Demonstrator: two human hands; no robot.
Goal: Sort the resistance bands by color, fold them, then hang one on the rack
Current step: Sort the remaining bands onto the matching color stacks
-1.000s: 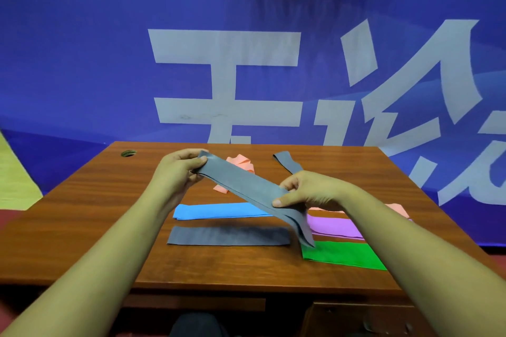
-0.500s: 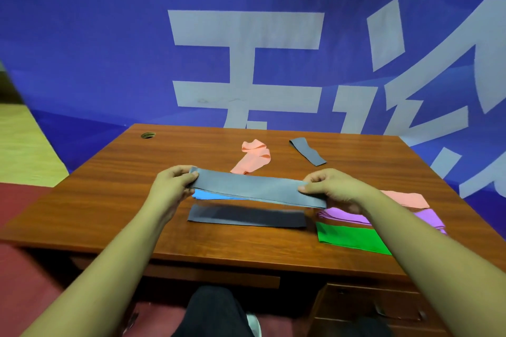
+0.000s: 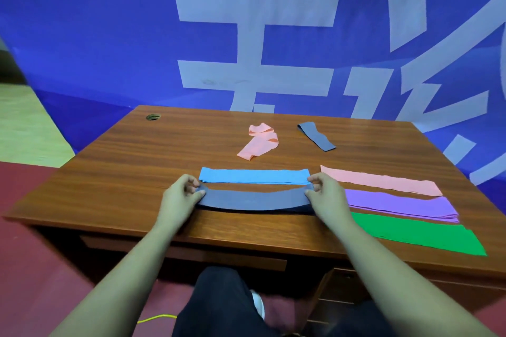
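A folded grey band [image 3: 254, 199] lies flat near the table's front, over another grey band. My left hand [image 3: 180, 200] pinches its left end and my right hand [image 3: 327, 195] pinches its right end. Just behind it lies a flat blue band [image 3: 254, 175]. To the right lie a flat pink band [image 3: 380, 180], a purple band [image 3: 397, 204] and a green band [image 3: 416, 232]. Farther back sit a crumpled pink band [image 3: 258, 141] and a loose grey band [image 3: 315, 135]. No rack is in view.
The wooden table [image 3: 137, 167] has a cable hole [image 3: 152, 117] at its back left corner. A blue banner with white characters [image 3: 257, 35] hangs behind it. My legs and a drawer unit [image 3: 345, 290] are below the front edge.
My hands lowered the grey band from the air onto the other grey band on the table. The view tilted downward.
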